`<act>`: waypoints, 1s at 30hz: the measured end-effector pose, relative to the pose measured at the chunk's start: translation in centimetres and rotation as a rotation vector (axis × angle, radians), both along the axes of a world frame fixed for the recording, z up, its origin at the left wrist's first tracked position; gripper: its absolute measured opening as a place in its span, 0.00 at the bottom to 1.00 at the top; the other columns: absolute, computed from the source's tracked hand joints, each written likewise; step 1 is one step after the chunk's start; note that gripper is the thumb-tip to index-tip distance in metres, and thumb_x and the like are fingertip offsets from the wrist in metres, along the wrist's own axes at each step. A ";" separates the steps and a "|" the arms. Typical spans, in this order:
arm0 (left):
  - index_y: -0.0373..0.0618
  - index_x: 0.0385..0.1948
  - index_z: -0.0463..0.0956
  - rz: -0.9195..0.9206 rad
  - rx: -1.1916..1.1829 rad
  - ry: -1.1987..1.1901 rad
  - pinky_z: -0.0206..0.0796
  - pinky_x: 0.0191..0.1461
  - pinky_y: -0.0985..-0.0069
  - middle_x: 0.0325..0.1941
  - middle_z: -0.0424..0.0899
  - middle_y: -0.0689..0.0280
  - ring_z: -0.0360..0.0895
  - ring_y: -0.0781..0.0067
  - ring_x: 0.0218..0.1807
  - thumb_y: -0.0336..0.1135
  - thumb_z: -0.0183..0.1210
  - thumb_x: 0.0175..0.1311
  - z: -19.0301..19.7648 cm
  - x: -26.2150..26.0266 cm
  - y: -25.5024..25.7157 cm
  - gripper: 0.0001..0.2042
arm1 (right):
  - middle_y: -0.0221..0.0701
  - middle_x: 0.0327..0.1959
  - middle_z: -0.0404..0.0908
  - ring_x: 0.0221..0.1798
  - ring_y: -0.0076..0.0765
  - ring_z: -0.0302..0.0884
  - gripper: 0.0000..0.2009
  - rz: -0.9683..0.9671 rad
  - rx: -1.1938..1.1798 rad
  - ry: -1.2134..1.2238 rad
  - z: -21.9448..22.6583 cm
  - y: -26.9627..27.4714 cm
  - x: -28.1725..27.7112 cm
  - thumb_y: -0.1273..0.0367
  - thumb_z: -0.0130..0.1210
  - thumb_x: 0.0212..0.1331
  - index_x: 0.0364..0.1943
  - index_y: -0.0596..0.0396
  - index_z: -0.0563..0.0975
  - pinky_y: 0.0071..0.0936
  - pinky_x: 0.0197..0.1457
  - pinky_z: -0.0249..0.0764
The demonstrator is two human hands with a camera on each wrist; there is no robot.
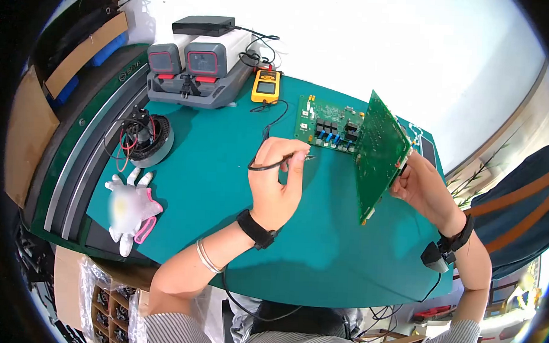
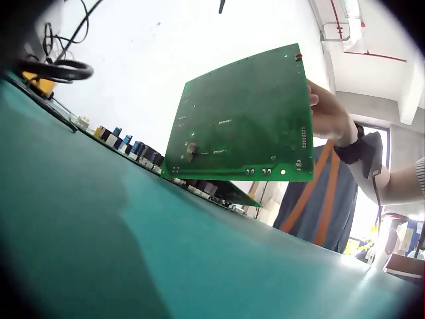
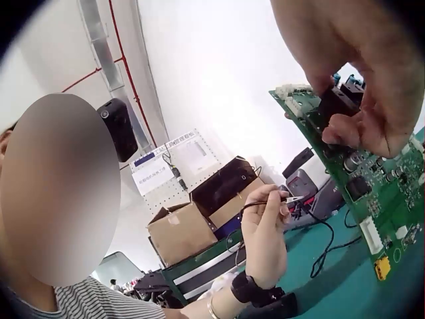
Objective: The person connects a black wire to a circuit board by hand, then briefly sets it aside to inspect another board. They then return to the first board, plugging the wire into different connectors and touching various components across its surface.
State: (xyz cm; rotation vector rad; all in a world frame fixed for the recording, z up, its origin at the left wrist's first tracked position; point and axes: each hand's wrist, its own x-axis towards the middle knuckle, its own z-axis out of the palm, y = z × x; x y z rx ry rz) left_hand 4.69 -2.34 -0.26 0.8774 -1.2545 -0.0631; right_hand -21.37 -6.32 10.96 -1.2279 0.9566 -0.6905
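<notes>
My left hand [image 1: 274, 186] pinches a black test lead [image 1: 264, 167] between thumb and fingers, its small metal clip [image 1: 310, 157] poking out past the fingertips. The lead trails back toward a yellow handheld meter [image 1: 266, 86]. Tilted up on edge over the table, a green circuit board [image 1: 381, 160] is in my right hand [image 1: 428, 188]. In the right wrist view that hand's fingers grip a black block part [image 3: 340, 101] on the board's component side; the left wrist view shows the soldered back. A second circuit board [image 1: 317, 115] lies flat behind, partly hidden by the raised one.
A grey-and-white two-part device [image 1: 195, 96] stands at the back left with a black box [image 1: 204, 26] on top. Nearer are a round motor-like unit [image 1: 148, 143] with loose wires and a white-and-pink soft toy [image 1: 128, 212]. A phone [image 1: 429, 151] lies far right.
</notes>
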 end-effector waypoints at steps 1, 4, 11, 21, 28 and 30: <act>0.40 0.40 0.81 0.007 0.007 0.010 0.69 0.38 0.79 0.37 0.83 0.63 0.77 0.77 0.35 0.28 0.61 0.73 0.0 0.1 -0.1 0.03 | 0.25 0.39 0.79 0.32 0.23 0.73 0.16 -0.026 -0.004 0.019 0.2 0.2 0.2 0.63 0.43 0.80 0.64 0.56 0.69 0.22 0.40 0.72; 0.39 0.41 0.81 0.000 0.055 0.025 0.68 0.38 0.79 0.36 0.83 0.64 0.77 0.77 0.34 0.28 0.61 0.73 -0.2 0.1 -0.4 0.03 | 0.24 0.37 0.77 0.31 0.22 0.71 0.15 -0.059 -0.012 0.072 0.7 0.4 0.4 0.63 0.43 0.80 0.64 0.52 0.70 0.20 0.38 0.68; 0.41 0.40 0.80 -0.061 0.118 0.034 0.68 0.37 0.78 0.36 0.82 0.65 0.76 0.78 0.33 0.27 0.61 0.72 0.0 0.0 -0.3 0.02 | 0.21 0.32 0.73 0.27 0.19 0.65 0.07 -0.116 -0.181 0.170 0.9 -0.9 0.5 0.63 0.43 0.80 0.51 0.45 0.70 0.17 0.33 0.61; 0.42 0.40 0.81 -0.054 0.112 0.030 0.67 0.34 0.80 0.36 0.82 0.66 0.77 0.78 0.33 0.27 0.60 0.72 -0.3 0.1 -0.9 0.02 | 0.26 0.15 0.70 0.19 0.19 0.67 0.15 0.208 -0.503 0.678 1.1 0.7 2.5 0.60 0.57 0.74 0.32 0.56 0.74 0.24 0.24 0.61; 0.42 0.41 0.81 -0.078 0.145 0.061 0.67 0.33 0.80 0.36 0.82 0.66 0.77 0.79 0.32 0.27 0.61 0.72 0.0 0.0 -0.7 0.02 | 0.41 0.20 0.81 0.21 0.48 0.80 0.13 0.416 -0.879 0.903 -0.8 2.9 4.4 0.61 0.63 0.66 0.33 0.57 0.76 0.40 0.27 0.73; 0.42 0.41 0.81 -0.084 0.146 0.065 0.67 0.33 0.80 0.36 0.82 0.66 0.77 0.79 0.32 0.27 0.61 0.72 -0.2 0.0 -0.8 0.02 | 0.43 0.22 0.83 0.26 0.54 0.82 0.13 0.450 -0.930 0.931 -2.1 3.6 4.4 0.61 0.63 0.65 0.34 0.56 0.75 0.45 0.29 0.76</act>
